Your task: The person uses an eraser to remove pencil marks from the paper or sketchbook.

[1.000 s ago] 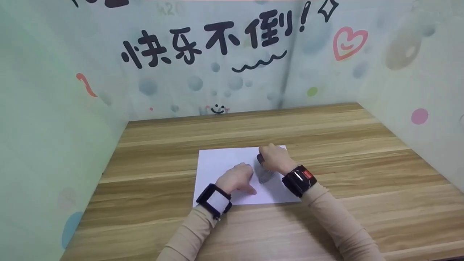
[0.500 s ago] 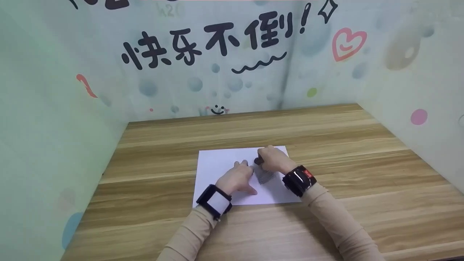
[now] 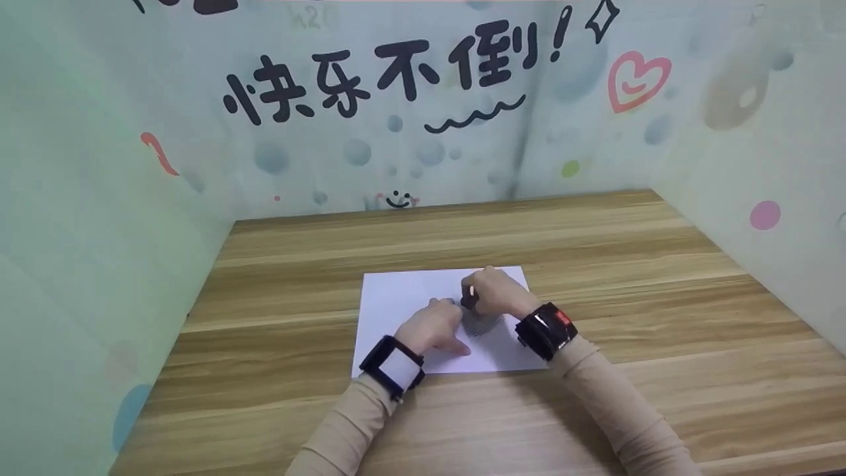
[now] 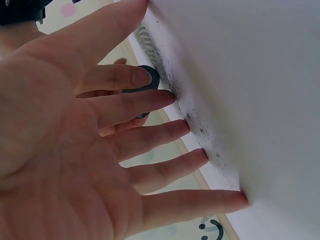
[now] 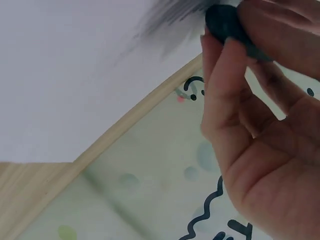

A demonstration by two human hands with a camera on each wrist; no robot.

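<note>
Rubbing, slid dark eraser [image 3: 468,299] leftward over grey smudge [image 3: 481,322], right hand [image 3: 497,291] fingers pinching it; left hand [image 3: 433,326] flat-fingered, pressed paper [image 3: 396,297] onto worktop [image 3: 595,238].

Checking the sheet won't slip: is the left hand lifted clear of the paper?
No. The left hand rests on the white paper with straight fingertips touching it.

Beige sleeves [image 3: 598,390], black wrist-worn cameras [image 3: 545,322], bare hands.
</note>
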